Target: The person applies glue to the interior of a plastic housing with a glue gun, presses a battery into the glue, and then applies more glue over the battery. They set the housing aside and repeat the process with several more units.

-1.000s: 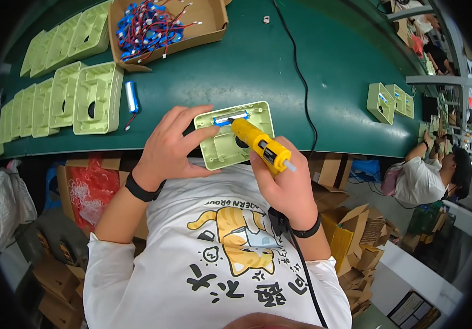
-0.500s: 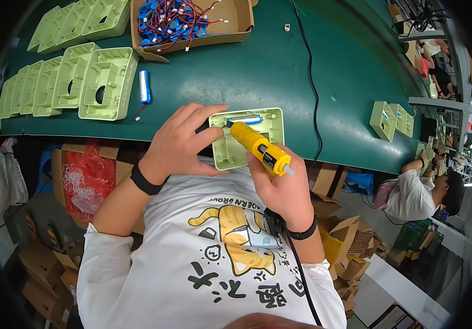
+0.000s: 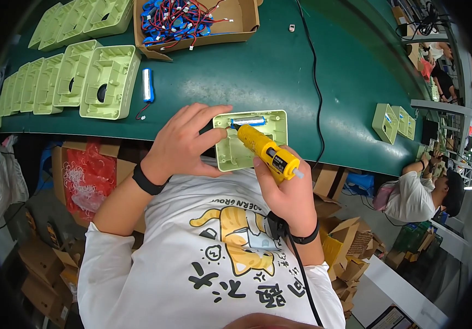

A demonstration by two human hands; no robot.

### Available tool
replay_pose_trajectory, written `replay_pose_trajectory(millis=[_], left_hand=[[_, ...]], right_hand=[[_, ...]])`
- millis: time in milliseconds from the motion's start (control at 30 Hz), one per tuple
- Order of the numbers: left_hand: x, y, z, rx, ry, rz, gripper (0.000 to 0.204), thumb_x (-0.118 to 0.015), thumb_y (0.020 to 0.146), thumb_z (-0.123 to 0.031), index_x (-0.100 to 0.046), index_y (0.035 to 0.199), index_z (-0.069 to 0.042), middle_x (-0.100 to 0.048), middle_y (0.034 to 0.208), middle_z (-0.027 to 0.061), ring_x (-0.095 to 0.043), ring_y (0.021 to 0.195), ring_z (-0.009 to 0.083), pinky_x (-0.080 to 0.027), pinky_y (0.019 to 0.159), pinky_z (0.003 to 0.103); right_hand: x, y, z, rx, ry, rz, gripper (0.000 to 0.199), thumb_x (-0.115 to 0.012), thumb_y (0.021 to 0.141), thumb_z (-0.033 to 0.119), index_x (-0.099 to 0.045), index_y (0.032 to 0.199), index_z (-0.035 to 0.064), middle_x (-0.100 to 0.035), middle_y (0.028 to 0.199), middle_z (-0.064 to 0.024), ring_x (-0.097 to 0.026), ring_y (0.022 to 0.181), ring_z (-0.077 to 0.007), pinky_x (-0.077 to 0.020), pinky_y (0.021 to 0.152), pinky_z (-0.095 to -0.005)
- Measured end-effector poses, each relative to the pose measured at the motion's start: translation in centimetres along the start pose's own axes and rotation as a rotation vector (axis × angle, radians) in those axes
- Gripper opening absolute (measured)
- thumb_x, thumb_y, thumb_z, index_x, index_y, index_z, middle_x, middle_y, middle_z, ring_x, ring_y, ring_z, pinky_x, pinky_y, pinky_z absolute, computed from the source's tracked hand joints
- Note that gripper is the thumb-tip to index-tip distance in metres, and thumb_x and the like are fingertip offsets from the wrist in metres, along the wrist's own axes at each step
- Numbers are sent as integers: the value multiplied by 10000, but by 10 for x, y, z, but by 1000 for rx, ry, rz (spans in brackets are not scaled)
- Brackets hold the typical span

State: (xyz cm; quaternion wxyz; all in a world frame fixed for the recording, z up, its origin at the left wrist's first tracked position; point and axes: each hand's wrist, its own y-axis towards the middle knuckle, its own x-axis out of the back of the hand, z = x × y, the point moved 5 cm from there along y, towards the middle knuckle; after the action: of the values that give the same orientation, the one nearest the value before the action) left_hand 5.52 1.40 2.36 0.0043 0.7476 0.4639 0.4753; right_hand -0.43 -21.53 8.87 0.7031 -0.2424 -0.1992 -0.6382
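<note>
Head view: left hand [image 3: 184,143] steadies green housing [image 3: 251,140] at table edge [image 3: 55,129], glue gun [image 3: 266,152] inside.

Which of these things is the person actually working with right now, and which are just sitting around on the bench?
In use:
left hand steadying the green housing
right hand gripping the yellow electric screwdriver
blue battery inside that housing

Lying about:
stacked green housings
loose blue battery
cardboard box of wired batteries
small green parts
</note>
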Motion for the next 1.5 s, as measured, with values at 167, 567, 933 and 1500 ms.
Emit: replay_pose_trajectory(millis=[167, 567, 933, 1500], left_hand=[[-1, 0, 0, -1, 2, -4, 684, -1062, 698, -538, -762, 1115, -85, -711, 1610, 143, -714, 1260, 398, -617, 1049, 516], [-5, -4, 3, 2, -51, -57, 859, -1096, 667, -469, -698, 1325, -86, -721, 1636, 143, -720, 1265, 419, -606, 1066, 520], [-5, 48, -7, 104, -427, -75, 1051, -1036, 782, -144, -507, 1688, -65, -610, 1646, 196, -702, 1174, 218, -592, 905, 322], [-87, 168, -55, -137, -274, 44, 681, -767, 996, 50, -592, 1650, -27, -596, 1713, 254, -691, 1499, 474, -586, 1246, 533]], right_hand=[[2, 0, -3, -52, -11, 29, 143, -842, 1022, 123, -800, 1040, -12, -761, 927, -197, -746, 780, -440, -585, 704, -499], [16, -1, 1, -5, -100, 26, 189, -834, 1090, 114, -815, 1175, -54, -815, 964, -154, -781, 801, -257, -598, 757, -384], [42, -40, -39, -182, 921, 19, 377, -719, 1211, 188, -702, 1546, 16, -822, 1217, -113, -759, 785, -132, -651, 667, -319], [52, -91, -98, 48, 1291, -305, 327, -704, 1168, 139, -695, 1447, -31, -803, 1231, -196, -758, 713, -208, -696, 648, -385]])
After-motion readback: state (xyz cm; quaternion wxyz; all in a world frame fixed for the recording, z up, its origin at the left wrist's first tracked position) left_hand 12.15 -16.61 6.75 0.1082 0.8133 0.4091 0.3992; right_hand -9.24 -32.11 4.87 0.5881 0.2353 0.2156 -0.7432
